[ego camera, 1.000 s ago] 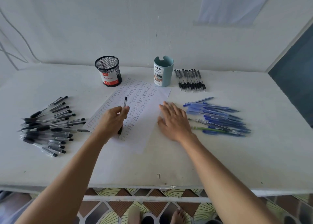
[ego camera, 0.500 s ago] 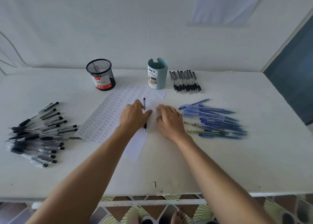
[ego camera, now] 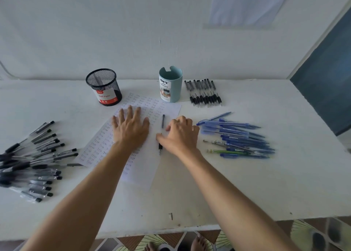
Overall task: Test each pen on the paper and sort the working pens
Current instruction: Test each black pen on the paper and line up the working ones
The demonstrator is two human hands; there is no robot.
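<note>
Slim black pen (ego camera: 163, 121) flat on the white paper sheet covered in rows of handwritten test words (ego camera: 152, 167), lengthways from twelve to six o'clock, thicker dark end toward six. Middle of the barrel hidden under the right hand (ego camera: 180, 135), which comes in from three o'clock and pinches it: thumb across the barrel on the nine o'clock side, fingers (ego camera: 181, 120) curled over from the other. Somewhat blurred here, so exact contact of the fingertips hard to tell.

At nine o'clock of the pen, just beside it, left hand (ego camera: 131, 129) palm down on the sheet, fingers straight and fanned apart toward twelve, pressing the paper flat, holding nothing.

Farther out, all on the white tabletop (ego camera: 266, 184):
- at twelve o'clock, pale teal cylindrical plastic desk organizer (ego camera: 171, 83), upright, touching the far edge of the sheet;
- at eleven o'clock, black wire-mesh pen cup with a red and white label (ego camera: 103, 87), upright, just beside the sheet's far corner;
- at one o'clock, neat row of black-gripped pens (ego camera: 205, 93), side by side;
- at three o'clock, beyond the right hand, loose pile of blue pens (ego camera: 237, 135), with a green pen (ego camera: 228, 152) along its near edge;
- at nine o'clock, well apart, heap of clear pens with black caps (ego camera: 34, 161).
</note>
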